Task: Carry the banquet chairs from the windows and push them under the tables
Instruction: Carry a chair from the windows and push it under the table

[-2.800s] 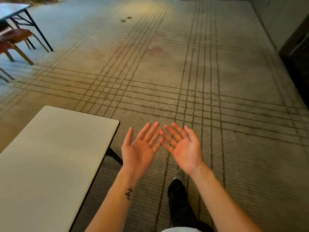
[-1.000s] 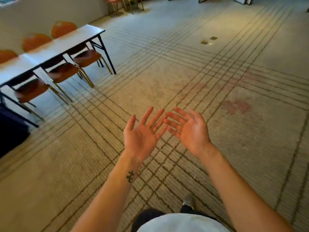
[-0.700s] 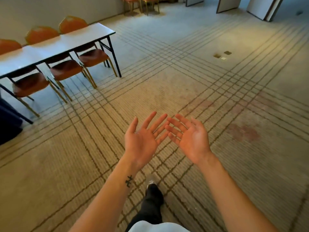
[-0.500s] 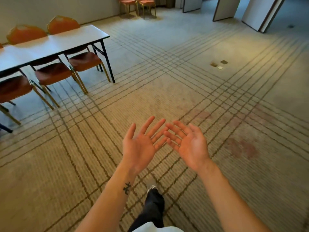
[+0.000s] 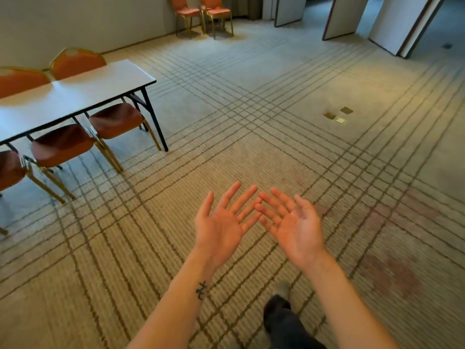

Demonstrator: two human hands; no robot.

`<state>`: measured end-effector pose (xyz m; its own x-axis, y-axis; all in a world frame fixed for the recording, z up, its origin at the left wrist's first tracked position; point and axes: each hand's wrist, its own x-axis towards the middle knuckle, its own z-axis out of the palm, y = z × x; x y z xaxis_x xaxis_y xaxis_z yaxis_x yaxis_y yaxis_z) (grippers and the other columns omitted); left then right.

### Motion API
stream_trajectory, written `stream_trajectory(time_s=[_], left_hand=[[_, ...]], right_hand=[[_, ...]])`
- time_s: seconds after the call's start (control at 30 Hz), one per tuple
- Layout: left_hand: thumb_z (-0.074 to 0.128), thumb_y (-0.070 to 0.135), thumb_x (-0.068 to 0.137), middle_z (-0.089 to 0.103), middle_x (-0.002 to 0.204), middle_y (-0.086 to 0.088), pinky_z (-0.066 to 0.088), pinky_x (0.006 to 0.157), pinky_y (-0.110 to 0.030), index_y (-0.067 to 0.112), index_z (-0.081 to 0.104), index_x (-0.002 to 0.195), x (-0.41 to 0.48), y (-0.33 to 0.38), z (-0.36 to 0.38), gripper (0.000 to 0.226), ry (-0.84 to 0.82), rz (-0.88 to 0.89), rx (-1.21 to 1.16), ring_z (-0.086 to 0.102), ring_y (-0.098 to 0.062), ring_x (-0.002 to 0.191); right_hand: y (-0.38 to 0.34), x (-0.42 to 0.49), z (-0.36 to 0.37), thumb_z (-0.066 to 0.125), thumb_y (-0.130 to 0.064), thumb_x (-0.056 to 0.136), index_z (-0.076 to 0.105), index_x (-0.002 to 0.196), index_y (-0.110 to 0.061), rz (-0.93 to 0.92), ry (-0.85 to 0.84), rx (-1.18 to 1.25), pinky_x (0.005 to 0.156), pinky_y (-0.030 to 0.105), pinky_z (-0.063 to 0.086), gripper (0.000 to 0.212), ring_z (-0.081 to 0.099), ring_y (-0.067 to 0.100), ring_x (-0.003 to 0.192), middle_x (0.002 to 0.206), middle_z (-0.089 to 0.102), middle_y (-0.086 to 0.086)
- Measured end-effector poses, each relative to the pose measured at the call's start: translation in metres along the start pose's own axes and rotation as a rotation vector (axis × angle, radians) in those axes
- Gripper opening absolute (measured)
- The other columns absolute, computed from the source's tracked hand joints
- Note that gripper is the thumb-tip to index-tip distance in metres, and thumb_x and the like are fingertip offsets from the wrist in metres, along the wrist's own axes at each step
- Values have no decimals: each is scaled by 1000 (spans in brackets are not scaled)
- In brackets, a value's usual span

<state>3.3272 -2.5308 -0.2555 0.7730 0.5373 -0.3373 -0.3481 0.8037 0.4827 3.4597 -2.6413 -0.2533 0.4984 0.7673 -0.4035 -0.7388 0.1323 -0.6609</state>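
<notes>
While both palms face upward, the left hand (image 5: 221,227) and the right hand (image 5: 294,229) are held side by side at the near centre. Their fingers are straight and spread and grip nothing, and the fingertips of the two hands almost meet. A small dark tattoo (image 5: 201,290) marks the left wrist. Between the forearms, a dark trouser leg (image 5: 284,321) and a blurred shoe (image 5: 283,288) show above the carpet (image 5: 151,235), which carries a grid of dark lines and, to the right, reddish stains (image 5: 392,275).

At the far left stands a white table (image 5: 75,94) on black legs. Three banquet chairs sit with their seats partly under its near edge: the right chair (image 5: 114,119), the middle chair (image 5: 61,144) and the left chair (image 5: 10,170). Beyond the far edge rise two orange backs, one chair back (image 5: 76,62) and another chair back (image 5: 21,80). Against the far wall, well apart from the table and the hands, stand a far-left chair (image 5: 185,11) and a far-right chair (image 5: 217,12), side by side. Small floor plates (image 5: 338,115) lie in the carpet at the right, with pale partition panels (image 5: 400,23) beyond.
</notes>
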Motion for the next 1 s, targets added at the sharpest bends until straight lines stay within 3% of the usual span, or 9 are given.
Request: stream_trajectory(time_s=[0.2, 0.53, 1.0], left_hand=[[33, 55, 105, 54, 148, -23, 24, 124, -55, 12, 45, 151, 153, 26, 25, 65, 61, 23, 13, 50, -42, 138], [32, 55, 105, 54, 148, -23, 23, 124, -54, 13, 46, 151, 367, 102, 90, 64, 127, 119, -26, 49, -41, 139], [33, 55, 104, 56, 145, -24, 25, 124, -53, 12, 48, 149, 678, 275, 73, 64, 197, 88, -112, 51, -40, 138]], right_hand=[[-60, 154, -8, 33, -42, 106, 56, 141, -9, 26, -40, -24, 108, 49, 43, 53, 60, 35, 127, 136, 65, 15], [-184, 380, 31, 34, -44, 104, 55, 141, -10, 117, -146, -58, 96, 43, 47, 54, 64, 30, 120, 137, 65, 14], [-252, 713, 136, 36, -40, 102, 58, 136, -8, 156, -113, -150, 97, 44, 48, 51, 64, 30, 118, 135, 66, 13]])
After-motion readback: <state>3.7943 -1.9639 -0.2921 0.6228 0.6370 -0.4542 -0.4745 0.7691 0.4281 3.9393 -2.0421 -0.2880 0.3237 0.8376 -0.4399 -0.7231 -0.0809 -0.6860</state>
